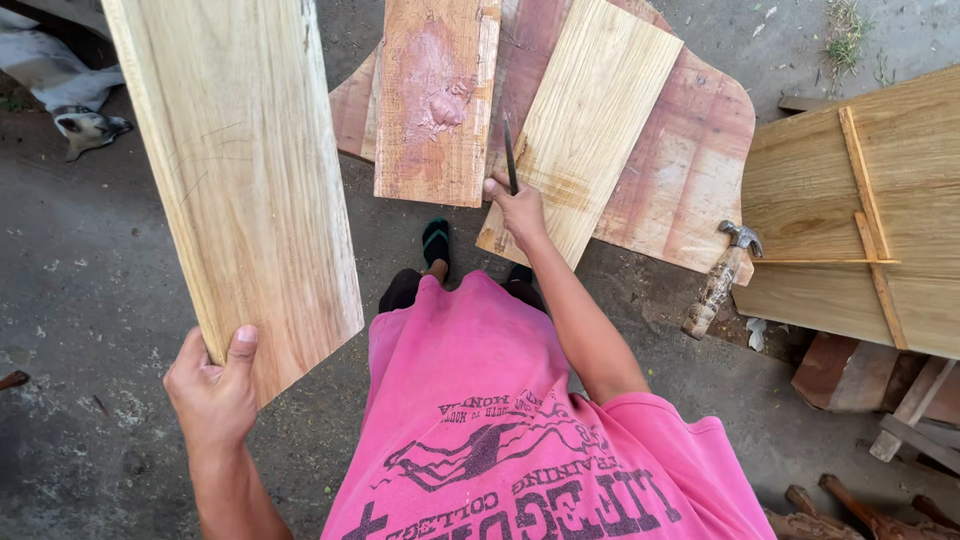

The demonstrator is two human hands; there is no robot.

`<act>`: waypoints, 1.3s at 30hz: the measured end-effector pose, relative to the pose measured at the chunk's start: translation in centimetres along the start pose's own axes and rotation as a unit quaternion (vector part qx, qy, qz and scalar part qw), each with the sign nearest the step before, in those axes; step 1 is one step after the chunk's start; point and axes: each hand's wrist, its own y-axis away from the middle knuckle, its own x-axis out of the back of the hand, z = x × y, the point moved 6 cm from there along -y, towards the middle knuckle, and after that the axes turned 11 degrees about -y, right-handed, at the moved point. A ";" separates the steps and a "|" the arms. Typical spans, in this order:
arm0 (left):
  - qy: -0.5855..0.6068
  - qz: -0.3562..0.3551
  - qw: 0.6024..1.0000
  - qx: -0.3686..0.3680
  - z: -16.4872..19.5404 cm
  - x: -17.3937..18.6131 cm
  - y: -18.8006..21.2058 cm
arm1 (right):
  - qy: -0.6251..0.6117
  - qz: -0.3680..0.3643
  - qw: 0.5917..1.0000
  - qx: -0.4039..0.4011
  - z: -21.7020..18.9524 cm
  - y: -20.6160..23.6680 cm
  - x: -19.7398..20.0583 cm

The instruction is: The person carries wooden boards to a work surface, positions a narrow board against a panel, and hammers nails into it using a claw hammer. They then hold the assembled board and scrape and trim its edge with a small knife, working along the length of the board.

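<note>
free: bare ground (90, 300) left | blocked: stacked boards (690, 170) ahead, hammer (722, 275) right, probably loose

Hammer (722, 272) right of the overlapping boards (600, 130) — held plank (235, 180) left.

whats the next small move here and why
Probably lower the plank in the left hand onto the ground by the other boards. That hand holds it raised by one end, while the right hand with its pencil already rests on the pale board.
</note>
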 end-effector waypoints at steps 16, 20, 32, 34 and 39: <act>0.012 -0.059 0.993 -0.098 3.8 0.0 -5.3 | -0.311 0.072 0.947 -0.025 -4.6 11.6 10.6; 0.005 -0.106 0.985 -0.138 8.8 -3.3 -6.0 | -0.297 0.185 0.936 0.042 -5.3 18.3 20.5; -0.138 -0.197 0.941 -0.236 21.7 -18.2 -2.8 | -0.320 0.324 0.889 0.049 7.6 22.0 33.3; -0.172 -0.206 0.934 -0.235 22.3 -20.7 -2.3 | -0.259 0.335 0.906 0.012 9.1 21.6 32.7; -0.208 -0.169 0.908 -0.320 22.7 -24.1 -1.6 | 0.185 0.410 0.888 0.098 6.1 22.8 33.3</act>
